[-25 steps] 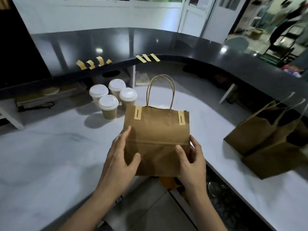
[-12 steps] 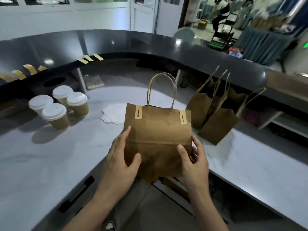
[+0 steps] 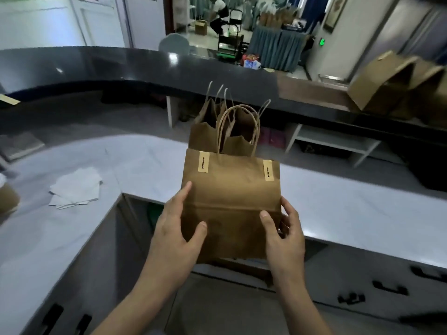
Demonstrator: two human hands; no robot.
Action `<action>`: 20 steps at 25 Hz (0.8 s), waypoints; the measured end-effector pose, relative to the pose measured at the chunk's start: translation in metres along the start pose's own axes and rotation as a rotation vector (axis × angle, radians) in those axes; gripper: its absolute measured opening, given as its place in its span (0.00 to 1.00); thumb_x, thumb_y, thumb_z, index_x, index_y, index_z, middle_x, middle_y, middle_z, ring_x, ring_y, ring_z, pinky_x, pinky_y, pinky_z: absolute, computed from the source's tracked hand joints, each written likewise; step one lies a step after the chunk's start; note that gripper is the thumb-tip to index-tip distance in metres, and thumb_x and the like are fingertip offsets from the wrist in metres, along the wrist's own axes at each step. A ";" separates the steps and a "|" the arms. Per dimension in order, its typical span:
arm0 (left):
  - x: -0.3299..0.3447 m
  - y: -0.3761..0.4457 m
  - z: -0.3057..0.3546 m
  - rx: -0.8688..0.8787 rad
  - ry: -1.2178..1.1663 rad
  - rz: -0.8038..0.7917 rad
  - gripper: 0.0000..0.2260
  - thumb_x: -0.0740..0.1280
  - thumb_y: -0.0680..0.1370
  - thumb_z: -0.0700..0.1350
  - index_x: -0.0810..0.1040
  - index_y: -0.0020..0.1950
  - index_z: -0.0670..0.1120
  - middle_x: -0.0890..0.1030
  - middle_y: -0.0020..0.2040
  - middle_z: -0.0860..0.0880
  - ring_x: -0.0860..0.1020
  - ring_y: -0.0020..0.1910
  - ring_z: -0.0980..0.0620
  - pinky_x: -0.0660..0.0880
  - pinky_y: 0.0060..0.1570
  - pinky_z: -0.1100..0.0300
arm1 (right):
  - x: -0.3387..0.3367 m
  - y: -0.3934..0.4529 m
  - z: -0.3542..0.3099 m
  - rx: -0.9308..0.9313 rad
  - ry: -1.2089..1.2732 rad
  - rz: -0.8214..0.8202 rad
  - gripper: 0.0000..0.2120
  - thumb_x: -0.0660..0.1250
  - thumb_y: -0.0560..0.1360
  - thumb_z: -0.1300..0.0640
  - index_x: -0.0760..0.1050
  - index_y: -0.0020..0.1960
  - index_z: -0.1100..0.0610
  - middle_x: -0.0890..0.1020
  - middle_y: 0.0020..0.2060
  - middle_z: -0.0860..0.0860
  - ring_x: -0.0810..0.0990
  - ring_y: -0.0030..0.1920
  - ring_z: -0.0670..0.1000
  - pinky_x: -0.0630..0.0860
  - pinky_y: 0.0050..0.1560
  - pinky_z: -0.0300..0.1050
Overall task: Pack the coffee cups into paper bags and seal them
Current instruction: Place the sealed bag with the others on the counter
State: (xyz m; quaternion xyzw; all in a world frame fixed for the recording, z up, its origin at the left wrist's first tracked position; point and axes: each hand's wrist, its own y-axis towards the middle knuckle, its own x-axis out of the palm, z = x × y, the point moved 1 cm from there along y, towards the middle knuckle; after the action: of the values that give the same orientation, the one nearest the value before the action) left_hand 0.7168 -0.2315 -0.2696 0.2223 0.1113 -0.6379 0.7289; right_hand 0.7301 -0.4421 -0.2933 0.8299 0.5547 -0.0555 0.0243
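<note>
You grip the taped brown paper bag [image 3: 231, 204] by its lower sides, left hand [image 3: 180, 229] and right hand [image 3: 284, 234] curled around it, carrying it upright above the white table [image 3: 338, 209] toward the other bags [image 3: 217, 126].

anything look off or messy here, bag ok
Nothing serious. The sealed paper bag, gripped by the left hand and right hand, looks intact, both tape strips on. Only the loose napkins on the white counter lie crumpled and askew.
</note>
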 end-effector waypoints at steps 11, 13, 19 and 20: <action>0.065 0.038 0.017 0.134 -0.009 -0.246 0.34 0.69 0.78 0.47 0.56 0.78 0.67 0.66 0.72 0.66 0.62 0.71 0.69 0.61 0.68 0.65 | -0.058 0.020 0.015 0.009 0.028 0.292 0.22 0.71 0.78 0.47 0.72 0.69 0.36 0.78 0.64 0.44 0.76 0.66 0.48 0.77 0.67 0.54; 0.073 0.054 0.016 0.143 -0.025 -0.284 0.34 0.69 0.78 0.46 0.56 0.78 0.67 0.65 0.72 0.66 0.62 0.72 0.69 0.61 0.68 0.64 | -0.058 0.028 0.017 0.023 0.033 0.314 0.22 0.71 0.78 0.46 0.71 0.69 0.35 0.77 0.64 0.44 0.76 0.66 0.48 0.77 0.66 0.53; 0.105 0.117 0.028 0.189 -0.078 -0.416 0.34 0.69 0.78 0.47 0.55 0.76 0.71 0.60 0.71 0.75 0.58 0.70 0.76 0.60 0.70 0.61 | -0.062 0.067 0.012 0.054 0.047 0.441 0.21 0.70 0.78 0.46 0.71 0.68 0.33 0.77 0.63 0.48 0.78 0.64 0.50 0.80 0.61 0.51; 0.110 0.127 0.031 0.197 -0.082 -0.435 0.34 0.68 0.79 0.47 0.55 0.76 0.72 0.59 0.71 0.76 0.57 0.69 0.77 0.60 0.70 0.61 | -0.062 0.075 0.010 0.057 0.046 0.463 0.21 0.70 0.78 0.46 0.71 0.68 0.34 0.77 0.63 0.49 0.78 0.64 0.51 0.80 0.62 0.53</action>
State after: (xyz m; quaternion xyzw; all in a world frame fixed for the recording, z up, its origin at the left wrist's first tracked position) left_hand 0.8550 -0.3315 -0.2684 0.2368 0.0640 -0.7961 0.5533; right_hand 0.7751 -0.5288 -0.2974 0.9363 0.3483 -0.0450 0.0002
